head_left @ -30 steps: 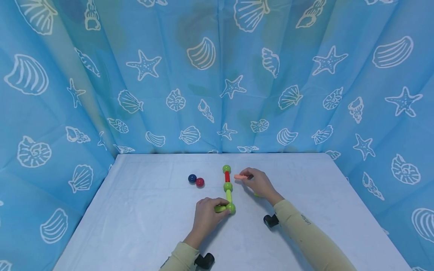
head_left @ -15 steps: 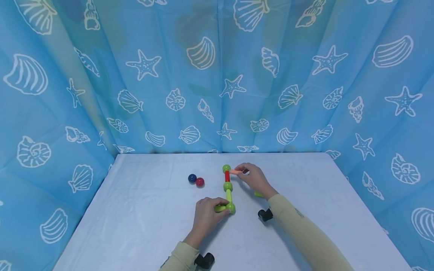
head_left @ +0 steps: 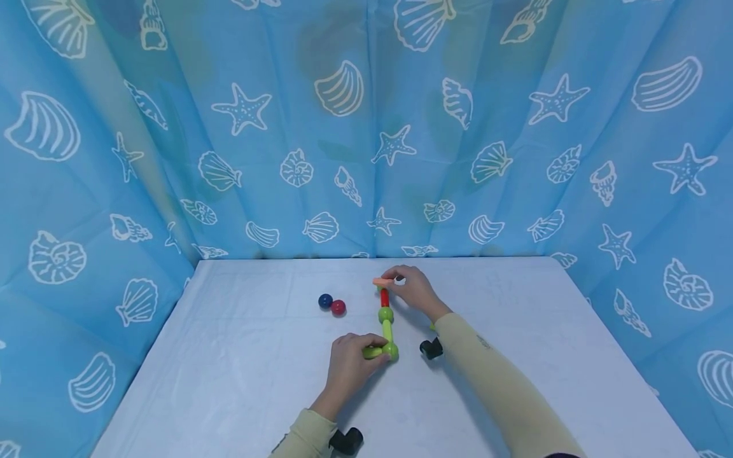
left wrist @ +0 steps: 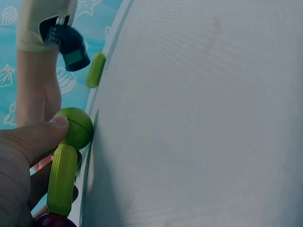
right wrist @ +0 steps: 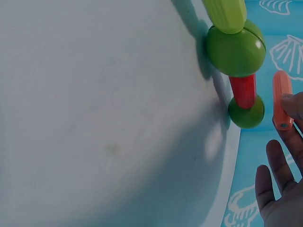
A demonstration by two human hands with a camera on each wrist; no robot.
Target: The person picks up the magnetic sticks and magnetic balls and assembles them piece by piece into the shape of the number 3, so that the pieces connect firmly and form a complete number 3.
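A chain of green balls and sticks runs away from me over the white table (head_left: 229, 381). At its near end my left hand (head_left: 350, 364) grips the green ball (head_left: 392, 352) and the short light green stick (head_left: 372, 352) on its left, thumb against the ball in the left wrist view. Another light green stick (head_left: 387, 331) leads to the middle green ball (head_left: 385, 315), then a red stick (head_left: 385, 297) to the far green ball (right wrist: 246, 112). My right hand (head_left: 415, 289) pinches an orange stick (right wrist: 282, 101) that overlaps the far ball in the head view.
Left of the chain, a dark blue ball (head_left: 325, 301) and a red ball (head_left: 338, 308) lie side by side. A loose light green stick (left wrist: 96, 70) lies on the right, mostly hidden by the right forearm in the head view. A shell-patterned blue curtain (head_left: 366, 159) stands behind the table.
My right hand has carried the orange stick left and away from me, from right of the red stick to the far green ball. The left hand and chain have stayed in place.
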